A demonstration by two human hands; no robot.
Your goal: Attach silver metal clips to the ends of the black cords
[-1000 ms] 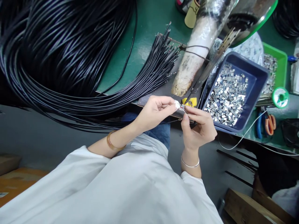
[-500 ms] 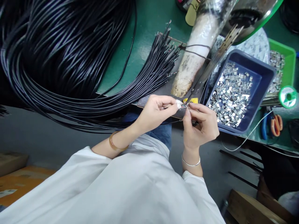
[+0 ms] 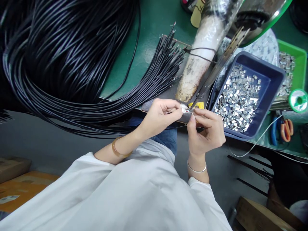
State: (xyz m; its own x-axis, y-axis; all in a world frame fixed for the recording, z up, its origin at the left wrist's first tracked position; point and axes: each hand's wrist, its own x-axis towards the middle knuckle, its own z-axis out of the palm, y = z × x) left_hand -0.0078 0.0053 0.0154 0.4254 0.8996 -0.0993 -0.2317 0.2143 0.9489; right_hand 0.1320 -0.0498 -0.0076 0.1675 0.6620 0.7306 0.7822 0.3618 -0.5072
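Observation:
My left hand (image 3: 162, 115) is closed in a pinch, with white wrapping on a fingertip. It grips a cable end (image 3: 188, 111) whose fine bared wires barely show. Facing it, my right hand (image 3: 205, 128) pinches a thin silvery wire (image 3: 192, 113) between thumb and forefinger; most of it is hidden by the fingers. The dark, narrow tip of a soldering iron (image 3: 194, 102) comes down from above to the spot where the fingertips meet. Just behind them lies a yellow piece (image 3: 199, 105). A fan of black cables (image 3: 154, 75) with stripped ends rests beyond my left hand.
A blue bin (image 3: 269, 86) of small metal shells stands right of my right hand, with a green bin (image 3: 297, 53) behind. Nearby are a wire spool (image 3: 298, 100) and orange-handled pliers (image 3: 286, 130). A white plastic-wrapped tube (image 3: 197, 67) slants over the bench; coiled cables (image 3: 72, 48) fill the left.
The silvery wire's curve between my fingertips looks smaller, and my right fingers have shifted slightly. Both hands stay at the same spot by the iron tip; the view has moved a little.

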